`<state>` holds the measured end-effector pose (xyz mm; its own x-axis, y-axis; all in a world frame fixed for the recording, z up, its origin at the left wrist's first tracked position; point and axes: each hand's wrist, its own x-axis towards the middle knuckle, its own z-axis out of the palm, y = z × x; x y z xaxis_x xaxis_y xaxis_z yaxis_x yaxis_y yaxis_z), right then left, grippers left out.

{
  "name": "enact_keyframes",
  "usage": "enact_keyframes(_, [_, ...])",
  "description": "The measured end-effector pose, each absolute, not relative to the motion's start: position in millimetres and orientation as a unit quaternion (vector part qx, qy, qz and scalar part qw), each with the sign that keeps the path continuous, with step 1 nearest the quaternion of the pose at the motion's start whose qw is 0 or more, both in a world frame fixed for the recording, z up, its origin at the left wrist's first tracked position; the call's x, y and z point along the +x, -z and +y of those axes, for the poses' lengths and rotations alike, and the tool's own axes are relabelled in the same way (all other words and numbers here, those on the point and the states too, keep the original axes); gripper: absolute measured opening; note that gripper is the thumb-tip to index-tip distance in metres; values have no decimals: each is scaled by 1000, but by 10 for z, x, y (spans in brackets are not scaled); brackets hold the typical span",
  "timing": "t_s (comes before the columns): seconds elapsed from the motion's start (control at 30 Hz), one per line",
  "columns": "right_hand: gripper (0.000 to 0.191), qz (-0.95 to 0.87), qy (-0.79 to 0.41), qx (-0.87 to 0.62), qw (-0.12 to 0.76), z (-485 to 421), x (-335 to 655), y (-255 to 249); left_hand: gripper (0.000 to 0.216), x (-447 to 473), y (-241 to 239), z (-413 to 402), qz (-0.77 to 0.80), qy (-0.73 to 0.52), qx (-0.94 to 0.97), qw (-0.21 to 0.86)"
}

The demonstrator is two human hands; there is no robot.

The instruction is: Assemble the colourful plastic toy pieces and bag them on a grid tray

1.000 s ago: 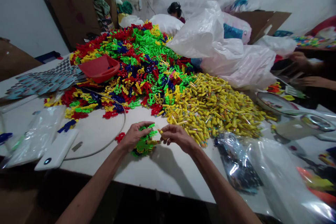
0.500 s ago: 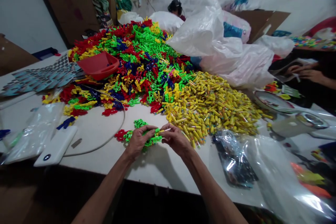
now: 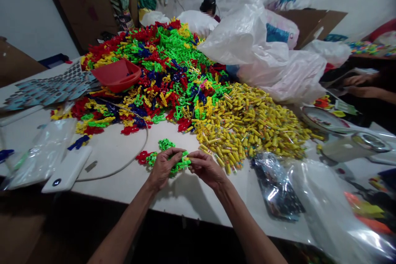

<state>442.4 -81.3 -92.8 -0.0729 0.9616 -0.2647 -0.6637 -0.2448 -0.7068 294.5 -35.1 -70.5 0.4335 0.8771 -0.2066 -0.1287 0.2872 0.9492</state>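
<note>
My left hand (image 3: 163, 168) is closed around a green plastic toy (image 3: 185, 161) just above the front part of the table. My right hand (image 3: 206, 168) pinches the end of a small yellow tube (image 3: 189, 158), which meets the green toy between my two hands. Fingers cover most of the tube. Beside and partly behind my left hand lie more green plastic pieces (image 3: 166, 144) and a red piece (image 3: 142, 157). To the right of my right hand spreads a heap of small yellow tubes with clear parts (image 3: 247, 119).
A large pile of red, green, blue and yellow plastic toys (image 3: 173, 53) fills the back, with a red scoop (image 3: 116, 75) on it. White plastic bags (image 3: 247, 45), dark packets (image 3: 276, 189), a white power bank-like slab (image 3: 66, 170) and a cable (image 3: 136, 156) lie around. Another person's hands (image 3: 360, 84) are far right.
My right hand has shifted slightly left, closer to the green toy. The pale stick that stuck out past its fingers no longer shows. My left hand keeps its hold.
</note>
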Motion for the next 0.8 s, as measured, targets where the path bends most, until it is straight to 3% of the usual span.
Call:
enact_keyframes(0.4, [29,-262,-719,-332,551,-826,4362,931,30,2956,738,-374,358,-376,513,684])
enact_keyframes(0.53, [29,-298,-680,-371,558,-859,4325,870,21,2875,772,-326,333,-388,642,571])
enact_keyframes(0.67, [27,-391,-554,-480,557,-872,4288,772,20,2815,811,-285,315,-364,769,421])
enact_keyframes(0.8, [30,-445,-482,-556,510,-761,4334,797,24,2794,813,-141,334,-309,812,366])
